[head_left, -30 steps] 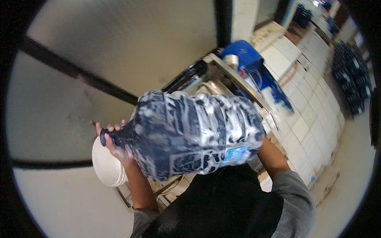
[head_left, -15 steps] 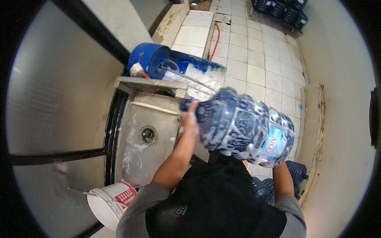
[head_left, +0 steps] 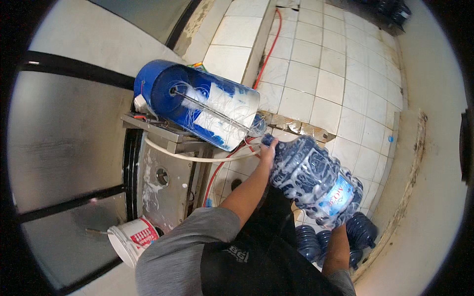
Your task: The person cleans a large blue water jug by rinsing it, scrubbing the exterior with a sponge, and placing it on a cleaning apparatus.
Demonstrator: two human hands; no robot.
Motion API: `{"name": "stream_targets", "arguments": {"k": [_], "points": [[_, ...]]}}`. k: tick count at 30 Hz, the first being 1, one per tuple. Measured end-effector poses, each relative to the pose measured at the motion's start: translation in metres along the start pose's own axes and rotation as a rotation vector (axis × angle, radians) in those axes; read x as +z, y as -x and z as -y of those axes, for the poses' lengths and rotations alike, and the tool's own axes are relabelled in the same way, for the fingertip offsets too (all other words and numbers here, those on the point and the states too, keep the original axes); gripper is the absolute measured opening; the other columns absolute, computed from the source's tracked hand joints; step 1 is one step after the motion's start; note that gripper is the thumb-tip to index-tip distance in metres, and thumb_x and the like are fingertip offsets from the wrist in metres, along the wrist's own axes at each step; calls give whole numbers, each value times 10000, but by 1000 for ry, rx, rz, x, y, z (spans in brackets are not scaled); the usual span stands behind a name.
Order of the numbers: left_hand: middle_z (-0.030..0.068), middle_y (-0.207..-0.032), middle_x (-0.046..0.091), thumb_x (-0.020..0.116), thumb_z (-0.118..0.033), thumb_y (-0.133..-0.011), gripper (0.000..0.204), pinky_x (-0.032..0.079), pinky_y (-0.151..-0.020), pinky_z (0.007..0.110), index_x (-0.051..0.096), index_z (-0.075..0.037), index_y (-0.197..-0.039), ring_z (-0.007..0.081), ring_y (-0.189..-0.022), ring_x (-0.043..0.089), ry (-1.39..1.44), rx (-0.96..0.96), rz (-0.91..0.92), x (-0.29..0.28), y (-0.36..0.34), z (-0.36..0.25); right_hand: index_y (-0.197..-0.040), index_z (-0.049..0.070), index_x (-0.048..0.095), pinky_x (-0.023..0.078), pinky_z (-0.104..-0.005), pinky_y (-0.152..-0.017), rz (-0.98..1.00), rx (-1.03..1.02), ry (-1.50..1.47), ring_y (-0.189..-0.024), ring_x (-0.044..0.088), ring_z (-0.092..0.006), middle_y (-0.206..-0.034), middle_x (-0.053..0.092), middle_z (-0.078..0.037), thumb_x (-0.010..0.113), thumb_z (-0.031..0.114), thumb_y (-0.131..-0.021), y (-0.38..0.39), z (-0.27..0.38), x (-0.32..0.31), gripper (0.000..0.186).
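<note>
One foamy, ribbed blue bottle, left fingers around its neck, right fingers hidden.

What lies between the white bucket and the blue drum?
In the head view, the metal sink lies between the bucket and drum, with the cream hose nearer the drum.
</note>
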State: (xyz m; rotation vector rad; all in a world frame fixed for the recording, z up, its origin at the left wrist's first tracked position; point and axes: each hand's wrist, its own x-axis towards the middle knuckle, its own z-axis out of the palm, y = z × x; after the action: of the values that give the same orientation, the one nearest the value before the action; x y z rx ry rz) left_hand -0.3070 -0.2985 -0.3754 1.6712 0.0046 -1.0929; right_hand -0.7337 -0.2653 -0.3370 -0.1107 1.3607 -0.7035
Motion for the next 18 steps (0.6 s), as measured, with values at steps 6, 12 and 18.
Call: {"name": "stream_targets", "arguments": {"k": [6, 12, 18], "points": [[203, -1192, 701, 759, -397, -890, 629, 531, -914, 389, 620, 86, -1269, 318, -1039, 688, -37, 116, -231, -89, -86, -53, -1470, 86, 531, 435, -546, -1103, 265, 116, 26, -1299, 566, -348, -1455, 578, -128, 470, 682, -968, -90, -9, 118, 782], [259, -1344, 627, 743, -438, -879, 780, 485, -1034, 417, 504, 95, -1395, 340, -1207, 631, -233, 16, -266, -126, -75, -194, -1476, 91, 525, 428, -553, -1108, 492, 204, 29, -1314, 555, -349, -1472, 567, -122, 460, 718, -957, -116, -39, 235, 817], [202, -1199, 705, 775, -342, -913, 473, 500, -998, 378, 666, -12, -1234, 291, -1132, 674, -519, 651, -142, -155, 22, -353, -1478, 102, 518, 441, -543, -1109, 524, 281, 61, -1306, 558, -348, -1445, 586, -120, 500, 691, -957, -104, -89, 339, 786]]}}
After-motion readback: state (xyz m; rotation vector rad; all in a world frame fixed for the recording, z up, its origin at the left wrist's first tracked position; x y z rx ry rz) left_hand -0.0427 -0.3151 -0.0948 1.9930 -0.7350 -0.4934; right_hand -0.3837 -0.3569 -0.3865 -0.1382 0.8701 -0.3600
